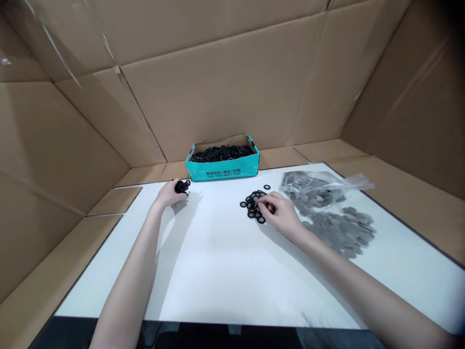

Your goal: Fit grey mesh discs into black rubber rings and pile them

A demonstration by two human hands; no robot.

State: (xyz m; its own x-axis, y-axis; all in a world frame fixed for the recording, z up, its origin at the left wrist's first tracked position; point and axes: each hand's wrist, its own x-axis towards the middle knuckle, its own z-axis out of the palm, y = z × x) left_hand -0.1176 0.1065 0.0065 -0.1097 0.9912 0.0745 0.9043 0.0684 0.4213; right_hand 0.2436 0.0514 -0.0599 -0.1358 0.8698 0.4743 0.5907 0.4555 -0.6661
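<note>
A clump of small black rings (180, 186) sits in my left hand (168, 195), which is closed around it above the left part of the white table. My right hand (282, 213) reaches over a small pile of black rings (251, 201) with grey centres. Its thumb and fingertips are pinched together at the pile's right side; what lies between them is too small to make out. One more black ring (267, 187) lies apart, just behind the pile.
A turquoise box (223, 170) full of black rings stands at the back. On the right, a clear plastic bag (316, 188) of grey discs lies behind a spread of loose grey discs (343, 231). Cardboard walls (225, 92) surround the white table (214, 271).
</note>
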